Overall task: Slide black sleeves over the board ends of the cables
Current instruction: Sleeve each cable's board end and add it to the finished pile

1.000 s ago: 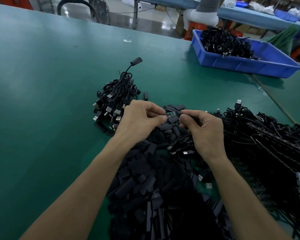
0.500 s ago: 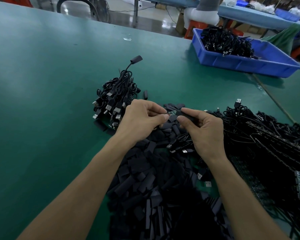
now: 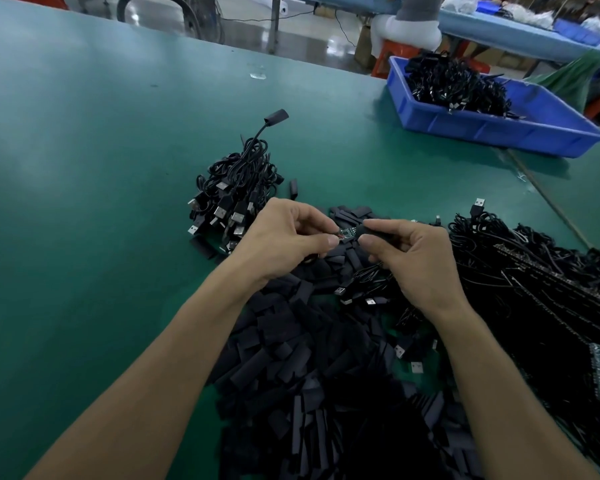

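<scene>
Sleeve point(image 3: 373, 231), black, flat, pinched in R hand point(image 3: 417, 259); L hand point(image 3: 284, 237) pinches green board point(image 3: 347, 233).

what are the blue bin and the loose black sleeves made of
The blue bin: likely moulded plastic, smooth with a slight sheen and ribbed wall. The loose black sleeves: seemingly soft matte rubbery or plastic tubing, lying flattened; exact material unclear.

- heap of sleeves point(image 3: 291, 375) on the tabletop point(image 3: 84, 168), centre, nearest the person;
- coiled cable bundle point(image 3: 236, 188) behind it to the left; one loose sleeve point(image 3: 293, 188) just right of that bundle;
- cable tangle point(image 3: 534, 271) along the heap's right side;
- crate point(image 3: 492, 128) far back on the right, with more cables point(image 3: 454, 84) in it
</scene>
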